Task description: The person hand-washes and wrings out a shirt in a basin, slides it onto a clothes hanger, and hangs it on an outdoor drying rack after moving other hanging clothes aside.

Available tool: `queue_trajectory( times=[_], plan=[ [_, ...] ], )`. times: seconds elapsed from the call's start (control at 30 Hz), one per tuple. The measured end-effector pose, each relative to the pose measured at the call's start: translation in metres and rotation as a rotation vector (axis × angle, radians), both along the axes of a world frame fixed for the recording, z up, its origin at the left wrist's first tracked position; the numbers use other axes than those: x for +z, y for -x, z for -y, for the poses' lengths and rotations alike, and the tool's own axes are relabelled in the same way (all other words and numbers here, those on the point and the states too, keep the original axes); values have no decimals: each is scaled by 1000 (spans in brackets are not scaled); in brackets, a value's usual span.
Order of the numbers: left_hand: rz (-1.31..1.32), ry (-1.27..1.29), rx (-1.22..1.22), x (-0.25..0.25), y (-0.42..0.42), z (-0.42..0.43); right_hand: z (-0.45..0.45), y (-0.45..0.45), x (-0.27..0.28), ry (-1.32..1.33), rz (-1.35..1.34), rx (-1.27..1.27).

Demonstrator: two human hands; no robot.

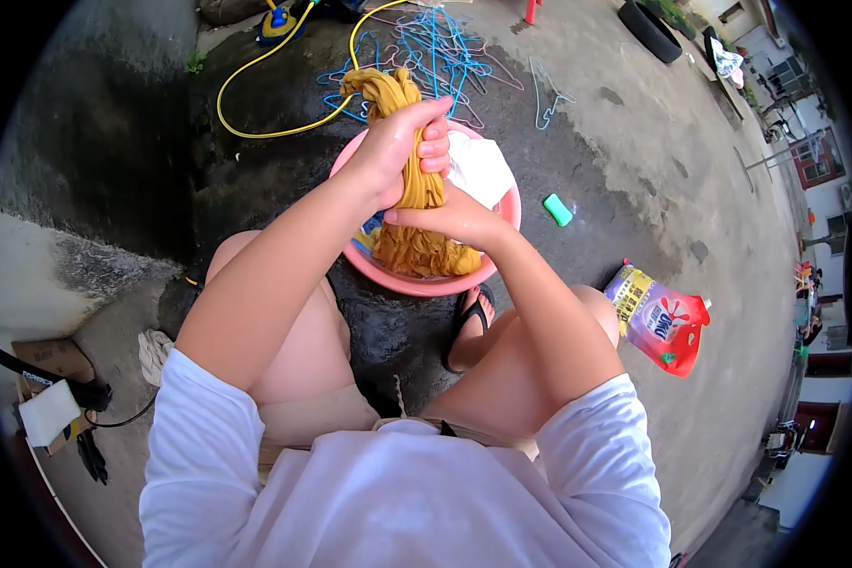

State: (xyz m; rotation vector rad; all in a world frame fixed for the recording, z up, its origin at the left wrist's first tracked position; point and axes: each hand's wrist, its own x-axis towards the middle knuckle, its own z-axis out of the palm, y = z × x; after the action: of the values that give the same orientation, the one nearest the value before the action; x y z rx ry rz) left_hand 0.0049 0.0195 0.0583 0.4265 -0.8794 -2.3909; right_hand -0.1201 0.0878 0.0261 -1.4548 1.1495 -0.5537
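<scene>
Both hands grip a twisted mustard-yellow cloth [424,189] above a pink basin [398,276]. My left hand [395,150] is wrapped round its upper part, with a loose end flopping over the top. Just below, my right hand [450,216] is closed round the cloth, its fingers partly hidden. The lower part of the same-coloured fabric spreads in the basin; whether it is all one garment I cannot tell. A white cloth [481,168] lies in the basin at the right, and a bit of blue fabric shows at the left.
Several blue and pink hangers [435,57] lie tangled beyond the basin, near a yellow hose [232,85]. On the concrete at the right are a green soap bar [558,210] and a red-and-purple detergent pouch [661,322]. A cardboard box [55,360] stands at the left.
</scene>
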Motion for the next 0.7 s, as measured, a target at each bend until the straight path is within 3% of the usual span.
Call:
queue_trajectory(
  times=[0.07, 0.13, 0.27, 0.3, 0.37, 0.43, 0.6, 0.7],
  plan=[
    [47, 72, 84, 2, -1, 3, -1, -8, -3, -75, 132, -242],
    [67, 135, 106, 7, -5, 8, 0, -12, -3, 62, 280, -351],
    [473, 681, -57, 12, -24, 14, 3, -3, 20, 93, 579, -521],
    [502, 703, -72, 3, -26, 9, -1, -1, 33, 118, 667, -577],
    [536, 865, -348, 8, -24, 3, -1, 5, 47, 65, 904, -479],
    [539, 1125, -344, -12, -7, -6, -4, 5, 56, 49, 928, -542],
    [470, 735, -23, -40, 19, -28, 5, 1, 52, 90, 939, -577],
    [570, 830, -11, -49, 27, -25, 9, 7, 49, 69, 885, -569]
  ],
)
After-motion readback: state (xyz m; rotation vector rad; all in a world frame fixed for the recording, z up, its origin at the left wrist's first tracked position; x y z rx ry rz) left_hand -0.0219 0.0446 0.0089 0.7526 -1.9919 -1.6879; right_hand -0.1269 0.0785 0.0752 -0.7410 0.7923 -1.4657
